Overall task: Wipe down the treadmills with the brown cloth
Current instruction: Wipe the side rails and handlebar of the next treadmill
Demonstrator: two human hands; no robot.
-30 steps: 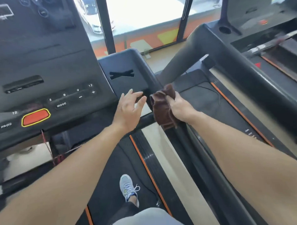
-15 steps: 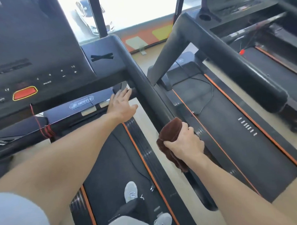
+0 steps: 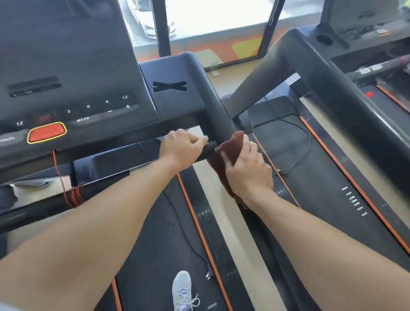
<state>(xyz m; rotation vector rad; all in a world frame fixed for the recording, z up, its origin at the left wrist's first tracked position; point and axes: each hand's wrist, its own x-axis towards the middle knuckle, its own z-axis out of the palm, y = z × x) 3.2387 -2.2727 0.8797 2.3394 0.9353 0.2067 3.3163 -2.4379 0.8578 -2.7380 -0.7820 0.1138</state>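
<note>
On the right side rail of the near treadmill (image 3: 217, 122), the right hand (image 3: 248, 170) presses the brown cloth (image 3: 231, 144) around the black rail, fingers closed over the fabric, with the cloth's lower end trailing below the wrist. Half a second ago this hand and cloth sat much lower on the same rail; they have now slid back up toward the console corner, which suggests a back-and-forth wiping stroke along the rail is underway. The left hand (image 3: 181, 147) has also moved: it lay flat and open near the crossbar before, and its fingers now curl closed around the short black handle (image 3: 209, 147) just beside the cloth, apparently to steady the body.

Above the hands sits the console (image 3: 62, 95) with a red stop button (image 3: 46, 132) and a red safety cord (image 3: 64, 185) hanging below it. One grey sneaker (image 3: 183, 291) stands on the belt, with a loose black power cable (image 3: 191, 238) lying near it. A second treadmill (image 3: 341, 184) stands to the right, its thick rail (image 3: 332, 86) well apart from the hands. That machine looks untouched, so most of the job probably remains.
</note>
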